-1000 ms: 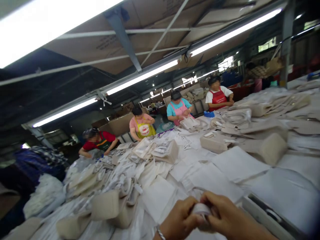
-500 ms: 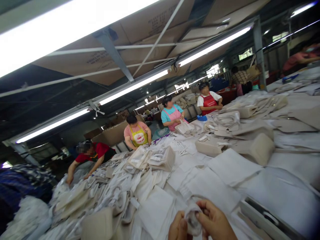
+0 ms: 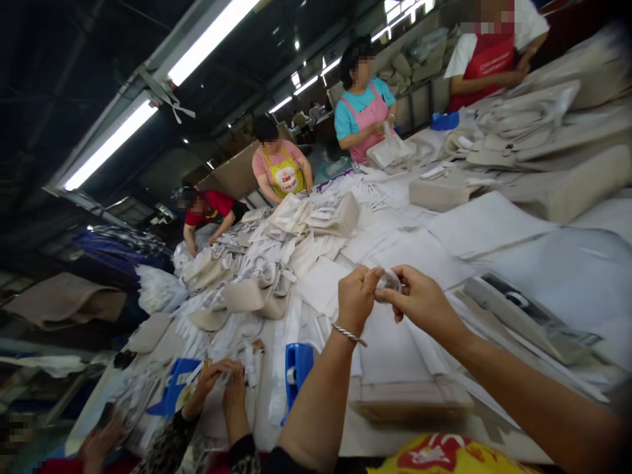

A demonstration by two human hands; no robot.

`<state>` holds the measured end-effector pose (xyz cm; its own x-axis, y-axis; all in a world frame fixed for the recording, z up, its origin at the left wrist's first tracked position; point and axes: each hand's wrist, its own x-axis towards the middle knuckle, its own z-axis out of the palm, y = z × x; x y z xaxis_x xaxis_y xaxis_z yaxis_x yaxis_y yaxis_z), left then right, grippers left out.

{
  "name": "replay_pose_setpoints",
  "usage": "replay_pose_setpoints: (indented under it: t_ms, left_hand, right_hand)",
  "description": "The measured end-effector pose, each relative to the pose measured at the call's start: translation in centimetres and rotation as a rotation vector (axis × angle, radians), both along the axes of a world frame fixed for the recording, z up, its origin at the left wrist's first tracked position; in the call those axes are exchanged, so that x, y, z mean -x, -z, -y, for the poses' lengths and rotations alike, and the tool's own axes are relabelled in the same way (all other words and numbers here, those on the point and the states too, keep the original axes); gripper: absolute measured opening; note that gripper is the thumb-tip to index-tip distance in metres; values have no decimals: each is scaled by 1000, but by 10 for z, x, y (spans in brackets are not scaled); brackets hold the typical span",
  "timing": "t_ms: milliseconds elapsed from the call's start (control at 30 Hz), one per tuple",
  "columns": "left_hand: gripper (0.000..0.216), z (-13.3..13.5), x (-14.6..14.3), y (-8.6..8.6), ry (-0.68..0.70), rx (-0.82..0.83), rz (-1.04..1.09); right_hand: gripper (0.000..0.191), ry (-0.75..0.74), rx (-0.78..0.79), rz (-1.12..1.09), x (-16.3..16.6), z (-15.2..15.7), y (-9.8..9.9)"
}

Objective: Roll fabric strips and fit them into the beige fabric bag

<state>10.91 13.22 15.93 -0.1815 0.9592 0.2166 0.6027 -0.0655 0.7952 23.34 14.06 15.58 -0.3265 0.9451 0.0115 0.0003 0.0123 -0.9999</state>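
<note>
A small roll (image 3: 388,283), clear and glossy with a pale rim, sits between both hands, raised above the desk (image 3: 375,436) near the middle of the view. The left hand (image 3: 357,294) pinches its left side with thumb and curled fingers. The right hand (image 3: 421,301) grips the other side with thumb and forefinger, so both are closed narrow on it. A thin bracelet (image 3: 348,334) circles the left wrist. Right under the hands lies a flat stack (image 3: 395,355) of white sheets with a beige base, its near edge close to the desk's front edge. Just left of the left forearm stands a blue dispenser (image 3: 296,372). Further left, a co-worker's hands (image 3: 222,388) rest on white pieces. On the right, a grey rail (image 3: 523,315) lies slantwise, near the right forearm but apart from it. The air about the roll is free, but the desk below is crowded with white and beige heaps (image 3: 276,263) reaching to the far side, where people in aprons stand. The yellow apron (image 3: 284,176) bears a red and white badge too small to read. A yellow cloth (image 3: 439,457) at the bottom edge shows red print, also unreadable.
</note>
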Motion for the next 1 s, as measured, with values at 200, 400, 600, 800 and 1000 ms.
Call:
replay_pose_setpoints:
  t_ms: [200,400,600,800,1000]
  left_hand:
    - [47,0,-1,0,29,65,182]
    - [48,-1,-1,3,-25,62,154]
    - [49,-2,-3,8,-80,46,45]
    - [47,-1,-6,13,-53,46,75]
    - [39,7,-4,11,285,217,597]
  right_hand:
    - [20,2,14,45,3,-3,1]
    - [24,-121,111,-90,6,-8,7]
    - [19,-142,182,-46,8,-14,11]
    - [15,7,69,149,8,-10,11]
    - [23,57,34,-33,1,-13,11]
